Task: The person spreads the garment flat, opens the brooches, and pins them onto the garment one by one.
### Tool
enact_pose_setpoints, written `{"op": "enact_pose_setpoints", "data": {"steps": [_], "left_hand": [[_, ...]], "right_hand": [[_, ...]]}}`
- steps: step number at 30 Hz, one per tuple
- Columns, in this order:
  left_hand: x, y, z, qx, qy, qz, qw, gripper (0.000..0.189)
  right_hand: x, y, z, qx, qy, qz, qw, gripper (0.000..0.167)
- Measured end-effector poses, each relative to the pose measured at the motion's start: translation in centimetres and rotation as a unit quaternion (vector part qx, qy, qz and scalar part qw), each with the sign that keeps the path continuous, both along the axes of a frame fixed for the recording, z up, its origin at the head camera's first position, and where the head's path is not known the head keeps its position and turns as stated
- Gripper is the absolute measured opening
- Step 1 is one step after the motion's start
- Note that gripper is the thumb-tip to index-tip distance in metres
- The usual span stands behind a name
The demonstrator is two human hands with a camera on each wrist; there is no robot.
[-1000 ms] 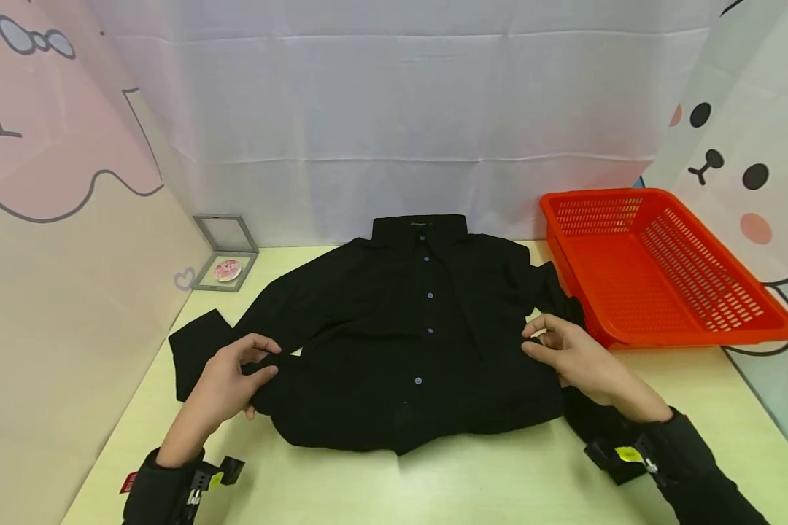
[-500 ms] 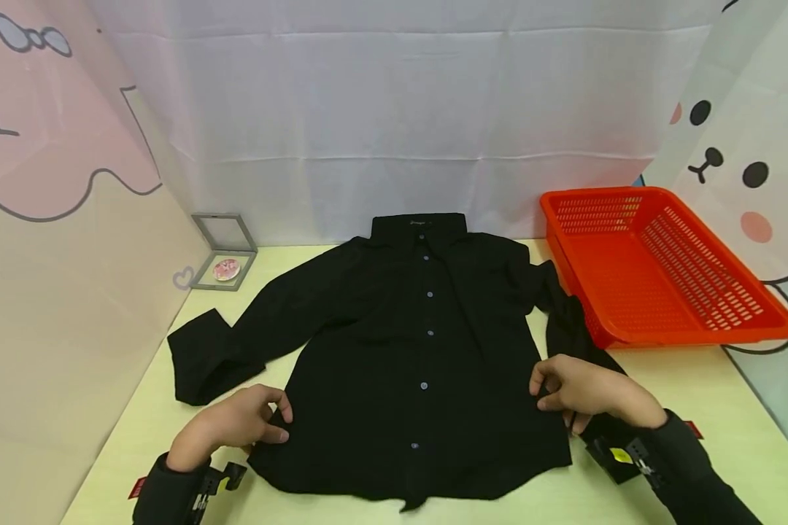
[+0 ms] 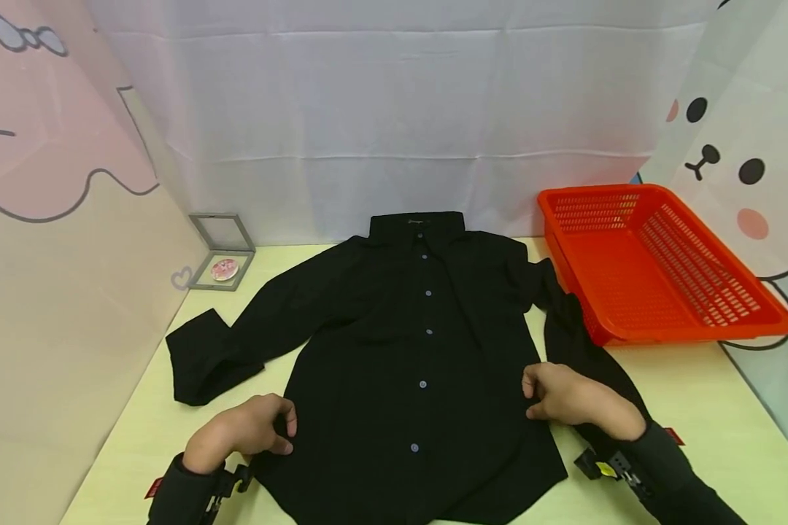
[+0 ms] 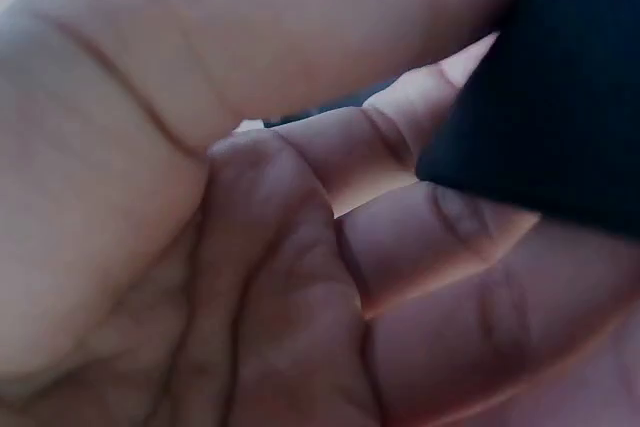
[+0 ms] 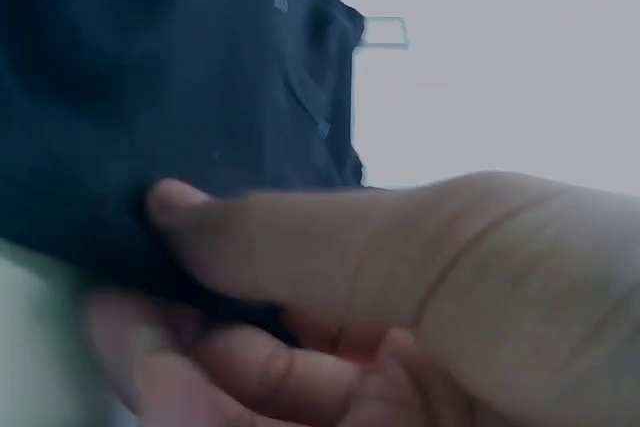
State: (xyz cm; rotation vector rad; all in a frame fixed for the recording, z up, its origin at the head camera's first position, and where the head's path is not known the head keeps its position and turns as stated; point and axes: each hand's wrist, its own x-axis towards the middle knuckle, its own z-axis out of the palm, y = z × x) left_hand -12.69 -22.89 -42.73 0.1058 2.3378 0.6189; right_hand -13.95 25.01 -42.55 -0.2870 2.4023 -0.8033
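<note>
1. A red slotted basket (image 3: 689, 337) stands at the right of the table (image 3: 118, 467), tilted in view, its flat red floor showing.
2. A small grey box (image 3: 213, 287) sits at the back left, lid raised; a pink round disc (image 3: 225, 270) lies in its lower half (its pattern is too small to read).
3. Compared with a second ago, the black shirt (image 3: 368, 350) has been drawn out toward the person: its lower part, then bunched up between the hands, now spreads flatter, and the hem runs to the bottom edge of the head view. Both hands have come lower too.
4. The shirt lies in the middle of the table, front up, collar (image 3: 394, 226) pointing away from the person; its long axis, marked by the button row (image 3: 423, 384), runs from collar toward the person.
5. The left hand (image 3: 249, 430) pinches one side edge between thumb and fingers (its wrist view is mostly palm).
6. The right hand (image 3: 565, 394) grips the opposite edge, thumb on top, fingers beneath.
</note>
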Motion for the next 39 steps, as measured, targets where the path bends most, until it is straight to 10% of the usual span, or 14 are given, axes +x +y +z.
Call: {"op": "enact_pose_setpoints", "data": {"steps": [7, 17, 24, 32, 39], "left_hand": [[0.1, -0.5, 0.1, 0.072, -0.055, -0.027, 0.9956, 0.019], [0.4, -0.2, 0.7, 0.074, -0.043, -0.055, 0.9948, 0.011], [-1.3, 0.5, 2.1, 0.042, 0.097, -0.093, 0.9901, 0.016], [-5.7, 4.3, 2.8, 0.034, 0.289, -0.115, 0.9498, 0.037], [-10.4, 8.0, 3.3, 0.008, 0.372, -0.084, 0.9243, 0.07]], "right_hand": [[0.6, 1.4, 1.6, 0.023, -0.134, 0.037, 0.99, 0.01], [-0.7, 1.5, 2.2, 0.102, -0.048, 0.022, 0.9934, 0.014], [-3.3, -0.4, 3.1, 0.07, 0.11, 0.052, 0.9901, 0.017], [-7.5, -3.6, 4.0, 0.029, 0.17, 0.073, 0.9823, 0.02], [-11.9, -5.8, 4.3, 0.016, 0.225, 0.07, 0.9718, 0.026]]}}
